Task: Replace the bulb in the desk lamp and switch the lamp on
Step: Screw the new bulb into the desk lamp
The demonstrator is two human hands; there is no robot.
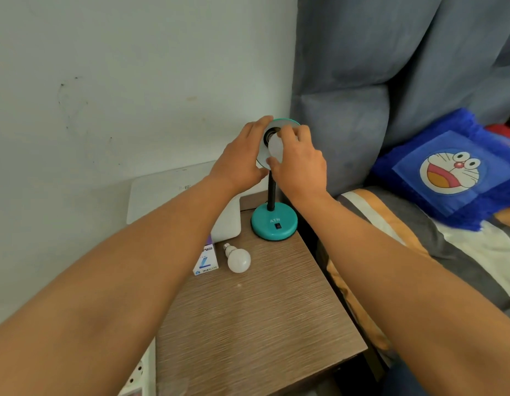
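The lamp shade [286,122] is gripped by the left hand [239,158]; the fitted bulb [275,148] is clasped by the right hand [301,161].

Both hands are covering most of the lamp shade [285,121]; the socket bulb [275,148] is barely showing, and the power strip [139,372] is running off-frame.

Both my forearms reach forward, bare. My left hand [239,160] cups with fingers spread; my right hand [301,164] curls, thumb and fingertips pinched in a grip.
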